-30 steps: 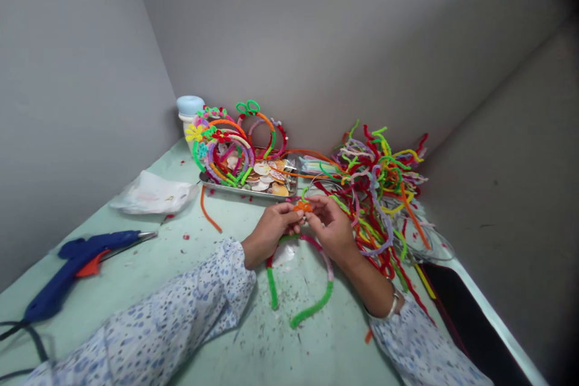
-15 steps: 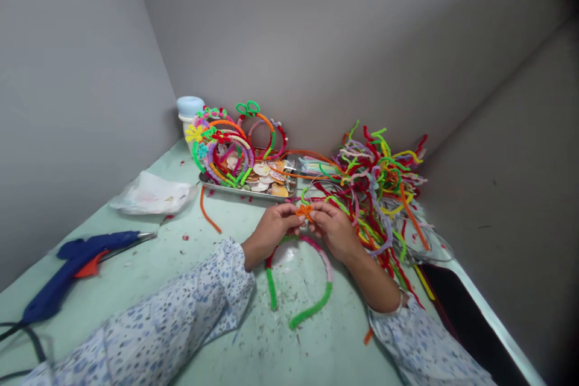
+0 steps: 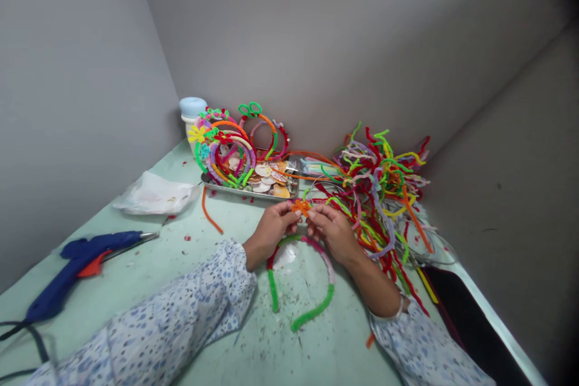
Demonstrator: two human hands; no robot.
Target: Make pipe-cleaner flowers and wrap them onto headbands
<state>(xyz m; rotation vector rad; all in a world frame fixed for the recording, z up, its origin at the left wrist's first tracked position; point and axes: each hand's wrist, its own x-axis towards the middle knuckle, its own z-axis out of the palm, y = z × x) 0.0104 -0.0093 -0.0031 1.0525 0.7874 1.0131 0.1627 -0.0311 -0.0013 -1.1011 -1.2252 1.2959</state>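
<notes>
Between my two hands is a small orange pipe-cleaner flower, its loops showing above the fingertips. My left hand pinches it from the left, thumb against fingers. My right hand grips its right side in the same way. Just below them on the table lies a headband wrapped in green, red and pink pipe cleaner, its two ends toward me. The hands partly cover the top of its arc.
A blue glue gun lies at left beside a white plastic bag. Finished headbands stand on a metal tray of stickers. Loose pipe cleaners are heaped at right, near a black flat object. A lidded bottle stands behind.
The orange flower looks more spread out between my fingertips, and my hands have shifted very slightly. The view has moved a little; the things on the table lie as before.
</notes>
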